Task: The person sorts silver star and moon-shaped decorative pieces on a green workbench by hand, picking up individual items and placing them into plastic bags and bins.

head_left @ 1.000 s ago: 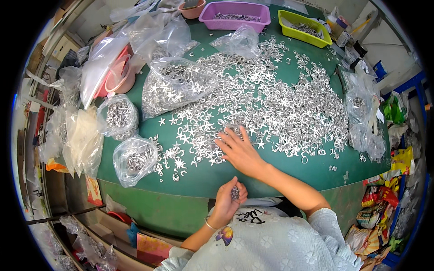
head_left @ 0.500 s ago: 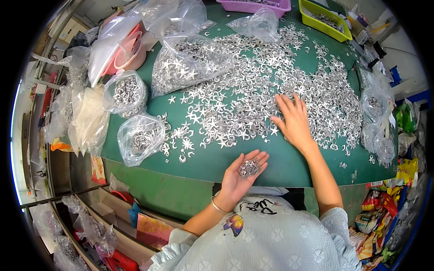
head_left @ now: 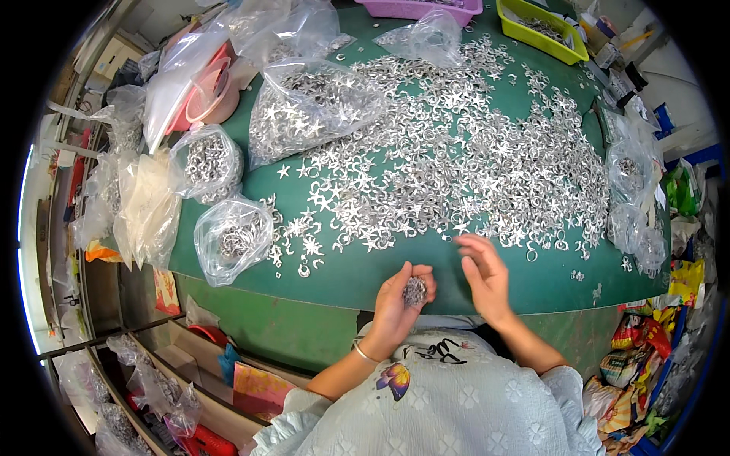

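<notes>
Right hand (head_left: 487, 283) pulled back from silver star-and-crescent charms (head_left: 449, 163) toward counter (head_left: 342, 277) near edge, half-curled, contents unclear; left hand (head_left: 391, 310) now cupped around small metal pieces (head_left: 414, 291).

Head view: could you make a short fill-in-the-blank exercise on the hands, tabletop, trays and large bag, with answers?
1. A clump of metal pieces sits in the hand on the person's ____ side.
2. The tabletop is coloured ____.
3. The yellow-green tray stands to the ____ of the purple tray.
4. The large bag is made of clear ____.

Missing words: left; green; right; plastic.
</notes>
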`<act>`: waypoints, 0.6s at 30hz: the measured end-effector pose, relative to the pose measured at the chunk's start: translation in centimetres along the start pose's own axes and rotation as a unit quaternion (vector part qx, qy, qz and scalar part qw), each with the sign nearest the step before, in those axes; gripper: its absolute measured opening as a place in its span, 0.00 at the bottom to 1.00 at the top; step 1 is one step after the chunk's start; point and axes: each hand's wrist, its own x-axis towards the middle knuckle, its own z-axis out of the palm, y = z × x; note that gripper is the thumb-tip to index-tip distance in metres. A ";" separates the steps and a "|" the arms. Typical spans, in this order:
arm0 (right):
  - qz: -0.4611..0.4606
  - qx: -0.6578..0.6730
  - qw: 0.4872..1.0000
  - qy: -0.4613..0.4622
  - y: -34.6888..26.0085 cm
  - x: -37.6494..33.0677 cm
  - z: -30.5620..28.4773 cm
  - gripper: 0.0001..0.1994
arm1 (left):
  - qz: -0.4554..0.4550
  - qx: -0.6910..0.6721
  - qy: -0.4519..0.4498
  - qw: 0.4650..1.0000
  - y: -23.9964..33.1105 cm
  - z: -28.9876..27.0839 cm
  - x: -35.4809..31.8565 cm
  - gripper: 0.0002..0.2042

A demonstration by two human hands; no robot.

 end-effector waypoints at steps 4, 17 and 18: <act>0.201 0.426 0.882 0.018 0.2 -0.9 4.2 0.24 | 0.141 0.090 -0.011 0.986 -1.0 2.6 1.0 0.21; 0.319 0.661 0.675 0.074 0.6 0.7 4.7 0.19 | 0.424 0.452 -0.117 0.776 -2.4 4.5 2.4 0.16; 0.363 0.657 0.657 0.078 2.9 0.0 4.6 0.16 | 0.413 0.452 -0.098 0.785 -2.1 5.5 1.9 0.15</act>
